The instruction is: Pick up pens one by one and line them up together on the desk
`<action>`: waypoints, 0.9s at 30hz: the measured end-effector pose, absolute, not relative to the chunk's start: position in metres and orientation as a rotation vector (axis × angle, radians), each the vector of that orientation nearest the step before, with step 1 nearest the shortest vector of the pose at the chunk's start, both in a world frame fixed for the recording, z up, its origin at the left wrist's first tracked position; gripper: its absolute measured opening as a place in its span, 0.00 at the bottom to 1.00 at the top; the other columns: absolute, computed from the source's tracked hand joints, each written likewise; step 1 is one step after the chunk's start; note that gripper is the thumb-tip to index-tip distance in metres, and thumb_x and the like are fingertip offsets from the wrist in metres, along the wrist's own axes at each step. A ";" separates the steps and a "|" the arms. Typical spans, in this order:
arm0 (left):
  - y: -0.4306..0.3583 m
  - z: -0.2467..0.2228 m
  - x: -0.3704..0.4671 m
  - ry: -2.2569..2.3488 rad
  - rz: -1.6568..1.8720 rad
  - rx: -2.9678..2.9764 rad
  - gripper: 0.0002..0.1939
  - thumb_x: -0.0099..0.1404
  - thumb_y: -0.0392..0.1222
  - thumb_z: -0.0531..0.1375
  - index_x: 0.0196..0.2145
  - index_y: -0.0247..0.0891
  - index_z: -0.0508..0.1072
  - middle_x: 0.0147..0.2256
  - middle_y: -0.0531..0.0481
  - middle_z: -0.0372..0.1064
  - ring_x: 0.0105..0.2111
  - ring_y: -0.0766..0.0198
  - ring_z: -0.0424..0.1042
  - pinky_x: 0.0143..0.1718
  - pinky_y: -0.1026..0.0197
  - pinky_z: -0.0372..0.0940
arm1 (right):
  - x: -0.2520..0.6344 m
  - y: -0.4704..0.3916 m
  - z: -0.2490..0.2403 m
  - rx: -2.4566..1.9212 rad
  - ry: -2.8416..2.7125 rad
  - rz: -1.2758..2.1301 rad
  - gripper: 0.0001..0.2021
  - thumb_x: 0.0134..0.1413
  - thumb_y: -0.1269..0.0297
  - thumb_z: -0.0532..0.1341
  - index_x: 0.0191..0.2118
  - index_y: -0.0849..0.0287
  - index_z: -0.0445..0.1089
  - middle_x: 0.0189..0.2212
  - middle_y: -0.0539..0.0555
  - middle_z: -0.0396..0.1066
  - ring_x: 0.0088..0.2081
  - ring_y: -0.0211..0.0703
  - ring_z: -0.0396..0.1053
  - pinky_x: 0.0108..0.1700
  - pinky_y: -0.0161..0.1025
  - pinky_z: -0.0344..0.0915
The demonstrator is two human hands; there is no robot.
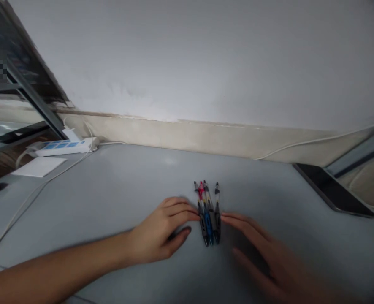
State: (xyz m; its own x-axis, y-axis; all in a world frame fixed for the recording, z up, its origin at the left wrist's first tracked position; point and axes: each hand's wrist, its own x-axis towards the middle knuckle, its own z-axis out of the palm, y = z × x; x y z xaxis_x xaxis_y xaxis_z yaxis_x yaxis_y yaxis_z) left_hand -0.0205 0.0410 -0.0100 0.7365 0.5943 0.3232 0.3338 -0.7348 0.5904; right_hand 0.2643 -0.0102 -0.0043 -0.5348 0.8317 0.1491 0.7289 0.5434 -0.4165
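Note:
Several click pens lie side by side on the grey table, their clicker ends pointing to the wall. On the left of the row is a dark-gripped pen. Beside it lies a blue-gripped pen with a red clicker end, then a grey-gripped pen. The rightmost pen spreads slightly apart at its top. My left hand has its fingertips against the left side of the row, thumb apart. From the right, the outstretched fingertips of my right hand, partly blurred, reach the rightmost pen. Neither hand grips a pen.
A white power strip with blue sockets and a plug sits at the back left, near a white flat square. A cable runs down the left side. At the right lies a black tablet-like device. The wall bounds the back.

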 end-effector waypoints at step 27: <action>0.036 -0.009 -0.021 0.685 0.558 2.572 0.26 0.71 0.33 0.57 0.66 0.41 0.65 0.62 0.38 0.71 0.64 0.46 0.65 0.68 0.40 0.56 | 0.259 -0.008 -0.011 -0.979 -2.711 -0.214 0.27 0.60 0.81 0.51 0.63 0.68 0.71 0.61 0.67 0.75 0.59 0.58 0.76 0.52 0.55 0.81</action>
State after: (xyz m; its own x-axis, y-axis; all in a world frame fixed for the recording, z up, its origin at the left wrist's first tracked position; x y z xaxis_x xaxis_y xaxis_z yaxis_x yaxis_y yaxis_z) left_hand -0.0215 0.0365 -0.0089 0.7979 0.5399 0.2681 0.3716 -0.7907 0.4866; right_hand 0.2588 -0.0079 -0.0111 -0.7427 0.6070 0.2828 0.6439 0.7633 0.0524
